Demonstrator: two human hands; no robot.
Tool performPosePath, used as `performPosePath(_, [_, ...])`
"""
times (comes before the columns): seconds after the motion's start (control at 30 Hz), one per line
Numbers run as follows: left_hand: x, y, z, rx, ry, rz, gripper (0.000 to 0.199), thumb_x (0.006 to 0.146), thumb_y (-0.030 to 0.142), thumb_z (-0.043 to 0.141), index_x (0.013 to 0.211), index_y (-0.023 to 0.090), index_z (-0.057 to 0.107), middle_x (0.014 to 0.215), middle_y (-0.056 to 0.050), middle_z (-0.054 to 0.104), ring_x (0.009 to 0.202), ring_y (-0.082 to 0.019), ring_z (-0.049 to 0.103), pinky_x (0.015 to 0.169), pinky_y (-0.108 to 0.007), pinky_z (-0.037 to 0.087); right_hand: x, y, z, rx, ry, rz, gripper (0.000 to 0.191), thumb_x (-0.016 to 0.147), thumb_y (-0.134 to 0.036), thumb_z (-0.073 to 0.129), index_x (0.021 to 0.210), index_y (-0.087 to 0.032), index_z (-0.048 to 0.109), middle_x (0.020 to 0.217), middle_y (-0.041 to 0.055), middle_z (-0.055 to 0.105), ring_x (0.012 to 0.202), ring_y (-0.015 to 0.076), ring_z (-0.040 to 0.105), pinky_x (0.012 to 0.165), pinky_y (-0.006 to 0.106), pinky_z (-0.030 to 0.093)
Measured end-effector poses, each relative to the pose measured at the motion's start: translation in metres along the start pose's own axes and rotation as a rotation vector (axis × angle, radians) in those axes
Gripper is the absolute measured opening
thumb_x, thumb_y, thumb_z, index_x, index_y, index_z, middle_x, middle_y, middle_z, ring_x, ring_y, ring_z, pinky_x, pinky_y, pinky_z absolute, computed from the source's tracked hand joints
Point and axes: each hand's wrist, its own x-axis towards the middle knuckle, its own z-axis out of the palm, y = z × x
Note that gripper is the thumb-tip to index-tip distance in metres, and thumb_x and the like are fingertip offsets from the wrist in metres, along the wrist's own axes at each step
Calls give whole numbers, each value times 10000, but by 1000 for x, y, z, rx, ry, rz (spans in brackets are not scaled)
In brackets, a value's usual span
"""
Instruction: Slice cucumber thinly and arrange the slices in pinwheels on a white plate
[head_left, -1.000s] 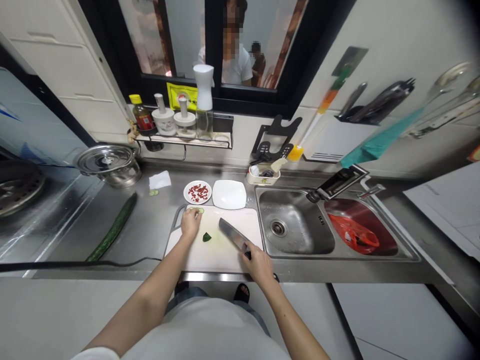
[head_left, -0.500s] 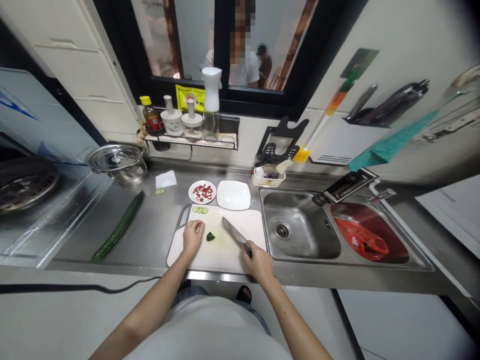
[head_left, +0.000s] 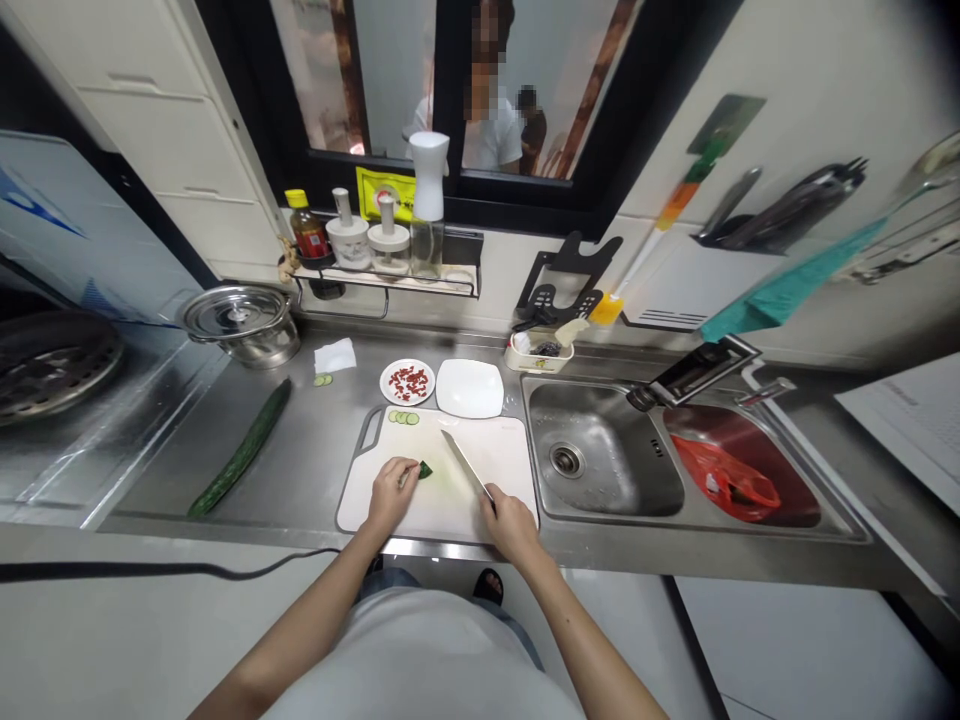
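- The steel counter [head_left: 161, 460] carried everything; the cutting board [head_left: 487, 450] lay along its near edge, probably for both hands' reach.
- The whole cucumber [head_left: 244, 455] lay slantwise beyond the board's left edge, well apart from it, seemingly out of the blade's way.
- A white dish [head_left: 470, 387] and a small plate [head_left: 385, 376] of red pieces sat just past the board's far edge, likely for easy reach.
- The right hand [head_left: 510, 522], by the board's near right corner, had its fingers wrapped round the handle of the knife [head_left: 466, 464], presumably for control.
- The left hand [head_left: 391, 495] was over the board's left half, fingers bent; whether they gripped could not be told.
- Cucumber slices [head_left: 404, 417] lay in the board's far left corner, perhaps leaving the blade room.
- The dark green cucumber piece [head_left: 426, 469] lay right at the left fingertips, on the side toward the blade.
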Motion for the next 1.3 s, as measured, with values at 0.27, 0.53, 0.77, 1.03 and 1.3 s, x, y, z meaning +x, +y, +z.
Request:
performPosePath(0.27, [-1, -3, 5, -46, -21, 75, 209, 892, 342, 518, 909, 216, 683, 931, -56, 679, 905, -173, 623, 836, -323, 506, 3, -25, -11, -125, -152, -105, 325, 980, -322, 277, 1107, -188, 545, 948, 119, 690, 886, 220, 646, 695, 275, 384])
performPosePath(0.53, [-1, -8, 7, -30, -48, 104, 234, 906, 340, 495, 932, 227, 698, 929, -55, 684, 886, -167, 630, 827, -318, 516, 5, -34, -4, -152, -113, -170, 314, 972, -295, 275, 1081, -180, 546, 924, 123, 693, 871, 228, 656, 696, 292, 414])
performPosePath(0.77, [-1, -10, 8, -21, -50, 112, 236, 908, 328, 489, 929, 225, 700, 929, -57, 680, 882, -166, 628, 826, -315, 516, 6, -37, -5, -174, -116, -179, 323, 969, -288, 277, 1083, -168, 555, 924, 131, 694, 878, 233, 656, 696, 293, 421])
performPosePath(1.03, [-1, -11, 9, -34, -57, 103, 250, 911, 341, 482, 939, 221, 700, 938, -64, 681, 896, -173, 625, 838, -332, 515, 7, -39, -6, -178, -133, -185, 323, 966, -282, 285, 1101, -163, 554, 932, 134, 693, 877, 233, 656, 704, 298, 424])
performPosePath(1.3, [0, -10, 10, -39, -50, 113, 233, 907, 337, 490, 909, 218, 689, 929, -57, 676, 883, -164, 626, 826, -309, 511, 8, -40, -6, -193, -157, -183, 310, 951, -248, 312, 1119, -154, 555, 943, 148, 688, 900, 239, 650, 713, 304, 431])
